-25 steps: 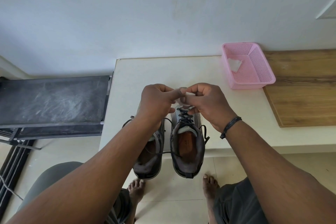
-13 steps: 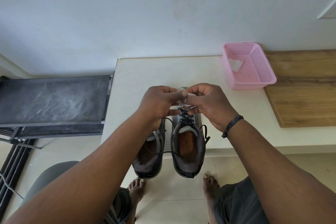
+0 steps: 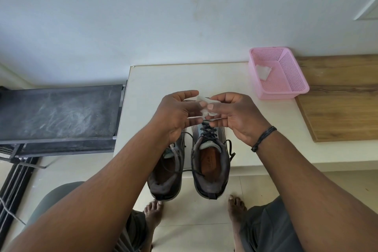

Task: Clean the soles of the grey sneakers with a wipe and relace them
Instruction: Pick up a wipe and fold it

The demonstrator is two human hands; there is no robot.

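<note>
Both hands have opened out since the earlier frame: the left hand [image 3: 176, 114] and right hand [image 3: 235, 116] now pinch and spread the wipe [image 3: 204, 108] between their fingertips above the grey sneakers [image 3: 210, 161], which stand upright at the table [image 3: 155, 80] edge. Soles seem not yet wiped, and the left shoe's lace lies loose.

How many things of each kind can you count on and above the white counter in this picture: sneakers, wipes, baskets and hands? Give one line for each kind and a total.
Grey sneakers: 2, the left sneaker and the right sneaker
Wipes: 2, the held wipe and the wipe in the basket
Pink basket: 1
Hands: 2, the left hand and the right hand
Total: 7
</note>
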